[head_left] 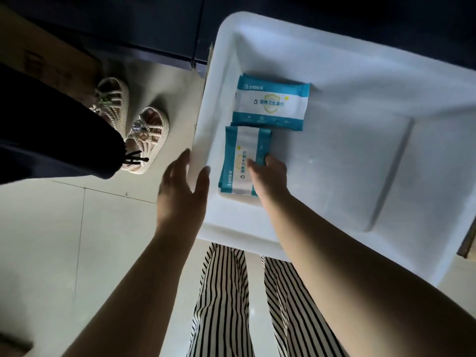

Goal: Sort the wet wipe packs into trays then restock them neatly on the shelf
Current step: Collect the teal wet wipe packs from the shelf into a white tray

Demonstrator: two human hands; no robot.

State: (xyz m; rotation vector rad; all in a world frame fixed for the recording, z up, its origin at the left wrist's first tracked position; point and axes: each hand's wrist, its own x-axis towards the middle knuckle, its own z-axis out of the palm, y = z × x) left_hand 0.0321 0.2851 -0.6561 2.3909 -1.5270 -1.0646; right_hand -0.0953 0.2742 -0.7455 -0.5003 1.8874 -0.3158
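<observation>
Where floor tiles (77, 228) run pale, white tray (334, 73) above.

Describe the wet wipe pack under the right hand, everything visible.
The nearer wet wipe pack is a flat, soft, glossy pouch, teal at its ends with a white middle band bearing dark print and a yellow emblem. It lies lengthwise on the floor of the white tray, near its left wall, just below a second, crosswise pack. More teal edges beneath suggest a small stack. The right hand grips its right edge; the left hand hovers open beside the rim.
</observation>
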